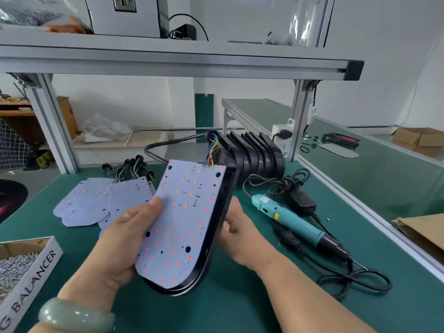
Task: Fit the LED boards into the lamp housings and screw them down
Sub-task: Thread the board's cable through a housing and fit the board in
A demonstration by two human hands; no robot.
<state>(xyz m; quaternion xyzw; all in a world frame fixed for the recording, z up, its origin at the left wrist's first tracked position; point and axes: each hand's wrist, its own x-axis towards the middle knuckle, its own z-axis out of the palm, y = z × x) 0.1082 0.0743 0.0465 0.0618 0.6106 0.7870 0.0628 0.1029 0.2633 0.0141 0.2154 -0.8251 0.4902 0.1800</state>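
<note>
1. A box (49, 257) of screws (14, 267) sits at the near left corner of the green bench (192, 316). Bare green surface lies between it and the forearms.
2. The left hand (125, 239) grips the LED board (182, 227), with the thumb pressed flat on its face and the fingers curled out of sight behind.
3. The right hand (240, 234) holds the right rim of the black lamp housing (227, 193), with its fingers curled round the edge.
4. Board and housing are held above the bench, at its middle. The board lies over the open side of the housing, whose black rim shows along the right and round the bottom.
5. The long axis runs from the rounded near end up and away, leaning slightly right. The LED face is turned toward the person and the left. The coloured wires (211, 150) leave the far end.
6. An electric screwdriver (288, 219) lies just right of the right hand, tip pointing away and left. Its cable (360, 282) is looped toward the bench's right edge rail (360, 205).
7. Spare boards (89, 203) are spread flat to the left.
8. A row of housings (259, 155) stands on edge farther back, near the right frame post (298, 121).
9. A shelf rail (168, 61) spans overhead.
</note>
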